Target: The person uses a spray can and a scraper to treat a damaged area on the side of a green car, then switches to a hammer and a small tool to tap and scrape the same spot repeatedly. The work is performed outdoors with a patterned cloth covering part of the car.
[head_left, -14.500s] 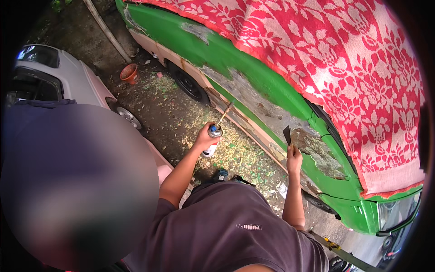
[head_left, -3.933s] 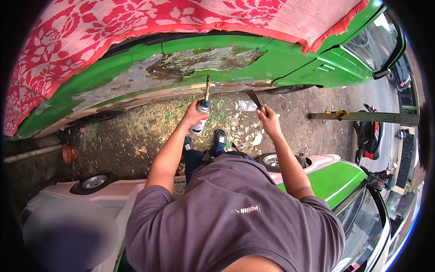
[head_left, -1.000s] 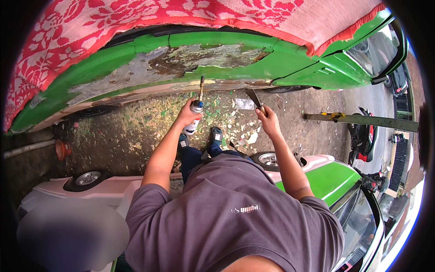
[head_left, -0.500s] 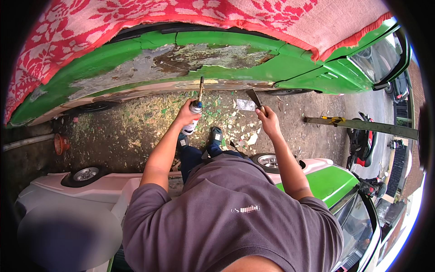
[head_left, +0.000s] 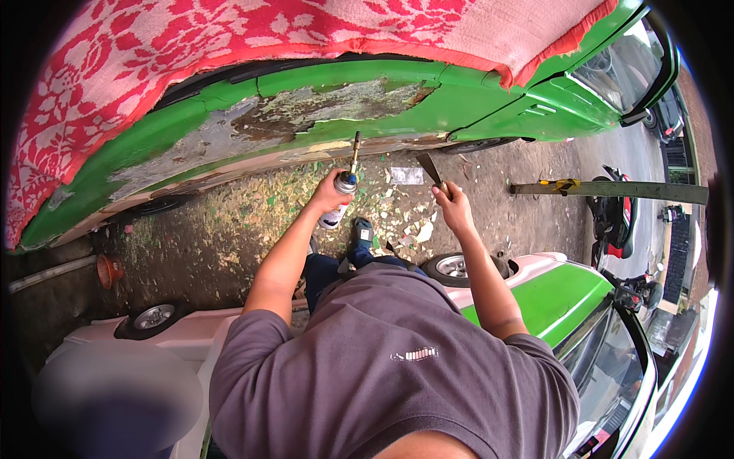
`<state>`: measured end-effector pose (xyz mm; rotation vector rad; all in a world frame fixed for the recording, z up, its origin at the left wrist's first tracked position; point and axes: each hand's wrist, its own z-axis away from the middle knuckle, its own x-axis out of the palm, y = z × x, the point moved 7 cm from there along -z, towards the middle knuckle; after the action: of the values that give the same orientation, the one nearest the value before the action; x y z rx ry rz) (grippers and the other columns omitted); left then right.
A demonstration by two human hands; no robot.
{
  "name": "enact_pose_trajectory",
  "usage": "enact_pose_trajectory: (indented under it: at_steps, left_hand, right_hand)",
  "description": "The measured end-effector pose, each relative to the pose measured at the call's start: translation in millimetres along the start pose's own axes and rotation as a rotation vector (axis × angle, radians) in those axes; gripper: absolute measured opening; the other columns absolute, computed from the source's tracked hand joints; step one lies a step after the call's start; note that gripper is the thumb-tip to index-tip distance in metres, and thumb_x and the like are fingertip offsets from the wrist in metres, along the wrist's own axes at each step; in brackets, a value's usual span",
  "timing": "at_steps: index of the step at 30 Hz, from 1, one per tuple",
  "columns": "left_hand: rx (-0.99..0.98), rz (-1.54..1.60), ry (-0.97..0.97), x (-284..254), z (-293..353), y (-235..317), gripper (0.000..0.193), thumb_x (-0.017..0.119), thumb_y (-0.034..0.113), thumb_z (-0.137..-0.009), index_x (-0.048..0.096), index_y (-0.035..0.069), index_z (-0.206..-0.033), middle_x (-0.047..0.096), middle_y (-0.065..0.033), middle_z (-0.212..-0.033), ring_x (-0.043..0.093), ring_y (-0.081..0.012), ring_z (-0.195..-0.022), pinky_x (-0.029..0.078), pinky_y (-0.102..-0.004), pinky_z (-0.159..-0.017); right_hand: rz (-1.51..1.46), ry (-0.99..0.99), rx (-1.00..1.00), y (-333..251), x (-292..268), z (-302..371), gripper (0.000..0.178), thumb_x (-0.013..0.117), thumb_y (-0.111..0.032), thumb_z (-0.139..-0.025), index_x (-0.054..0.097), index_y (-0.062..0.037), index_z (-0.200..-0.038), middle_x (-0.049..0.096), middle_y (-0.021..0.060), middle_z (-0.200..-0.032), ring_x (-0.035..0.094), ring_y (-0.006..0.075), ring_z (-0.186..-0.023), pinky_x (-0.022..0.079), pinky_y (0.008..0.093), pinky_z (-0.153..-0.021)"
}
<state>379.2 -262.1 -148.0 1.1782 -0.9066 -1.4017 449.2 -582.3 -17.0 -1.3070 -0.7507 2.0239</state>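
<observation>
My left hand (head_left: pixel 330 193) is wrapped round a gas torch (head_left: pixel 346 182), a white and silver canister with a long metal nozzle pointing at the vehicle in front. No flame can be made out at its tip. In my right hand (head_left: pixel 454 205) is a scraper (head_left: pixel 432 171), its flat blade angled up and to the left. Both tools are held apart from the green vehicle (head_left: pixel 336 131). Its side carries a long patch of peeled paint (head_left: pixel 283 115), showing grey and rusty brown.
A red floral blanket (head_left: pixel 252 30) drapes over the vehicle. Paint flakes (head_left: pixel 413 229) litter the ground round my feet. Behind me stands a pink, white and green vehicle (head_left: pixel 562 294). A pole (head_left: pixel 612 190) juts in at the right, near a motorbike (head_left: pixel 618 222). A bucket (head_left: pixel 108 270) lies left.
My left hand and the torch have shifted slightly right, closer to the scraper. The view has turned a little, so the vehicle's left end sits lower. Both tools stay in hand.
</observation>
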Motion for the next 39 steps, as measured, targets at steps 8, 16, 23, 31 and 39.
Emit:
enact_pose_trajectory:
  at_steps: [8,16,23,31,39]
  left_hand:
    - [0.0,-0.007,-0.033,13,-15,16,0.071,0.085,0.012,-0.062,0.048,0.007,-0.123,0.065,-0.0073,-0.106,0.062,-0.0169,-0.098,0.049,-0.0322,-0.087]
    - [0.006,0.002,-0.043,7,-2,21,0.071,0.084,0.01,-0.062,0.047,0.006,-0.122,0.063,-0.0068,-0.106,0.06,-0.0155,-0.097,0.048,-0.0313,-0.087]
    - [-0.002,-0.032,-0.077,-14,11,30,0.072,0.085,0.011,-0.061,0.047,0.004,-0.122,0.063,-0.0068,-0.105,0.059,-0.015,-0.097,0.048,-0.0307,-0.087]
    - [0.006,-0.034,-0.133,-5,8,20,0.073,0.085,0.013,-0.061,0.048,0.006,-0.123,0.064,-0.0082,-0.107,0.06,-0.0173,-0.098,0.047,-0.0317,-0.088]
    - [0.055,-0.055,-0.144,15,0,46,0.073,0.084,0.01,-0.062,0.047,0.007,-0.124,0.061,-0.0043,-0.108,0.058,-0.0136,-0.096,0.047,-0.0303,-0.086]
  right_hand:
    - [-0.023,0.042,0.039,26,-16,-5,0.044,0.065,-0.036,-0.087,0.061,-0.0047,-0.117,0.067,0.0122,-0.084,0.063,0.0189,-0.079,0.047,0.0319,-0.075]
    - [-0.065,-0.003,0.02,8,-15,-9,0.037,0.065,-0.034,-0.088,0.062,-0.0023,-0.108,0.064,0.0074,-0.076,0.057,0.0146,-0.071,0.046,0.0311,-0.069]
    - [-0.08,0.041,0.016,-8,-8,-2,0.038,0.065,-0.033,-0.088,0.061,-0.0033,-0.111,0.062,0.0067,-0.076,0.055,0.0138,-0.071,0.045,0.0301,-0.069]
    - [-0.094,0.158,0.048,-1,-20,28,0.045,0.065,-0.035,-0.087,0.06,-0.0035,-0.118,0.065,0.0089,-0.082,0.06,0.0161,-0.076,0.047,0.0316,-0.074]
    - [-0.121,0.162,-0.005,5,-44,9,0.043,0.065,-0.036,-0.088,0.061,-0.0028,-0.115,0.065,0.0071,-0.08,0.058,0.0144,-0.074,0.046,0.0309,-0.071]
